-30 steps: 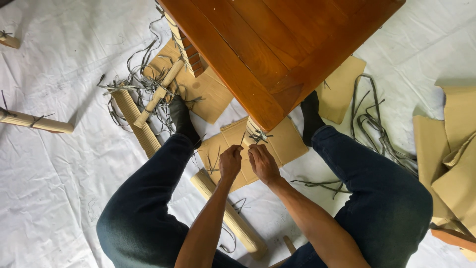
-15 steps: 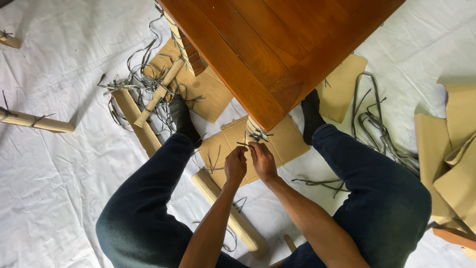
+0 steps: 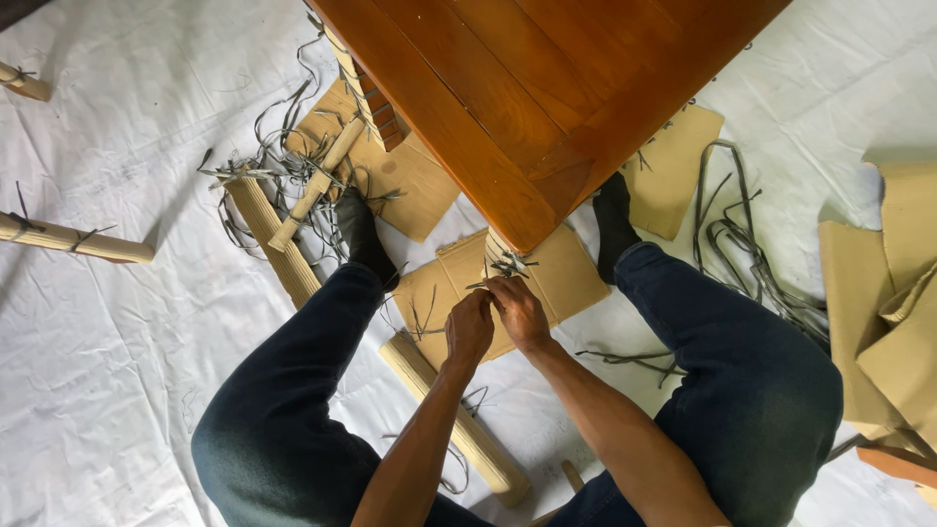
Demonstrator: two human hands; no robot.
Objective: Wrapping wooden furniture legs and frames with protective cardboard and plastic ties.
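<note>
Both hands are bunched together at the wrapped table leg (image 3: 498,256), right under the corner of the wooden tabletop (image 3: 547,88). The left hand (image 3: 469,327) is curled shut and the right hand (image 3: 520,310) pinched closed – each grip is clamped on the dark strap ends (image 3: 508,264) sticking out of the wrapping, above a cardboard sheet (image 3: 566,278) spread on the floor.

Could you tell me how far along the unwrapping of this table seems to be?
Done: cut straps and cardboard pieces litter the sheet. In hand: left hand and right hand work at the strap on the near leg. Left: the far leg remains wrapped.
</note>
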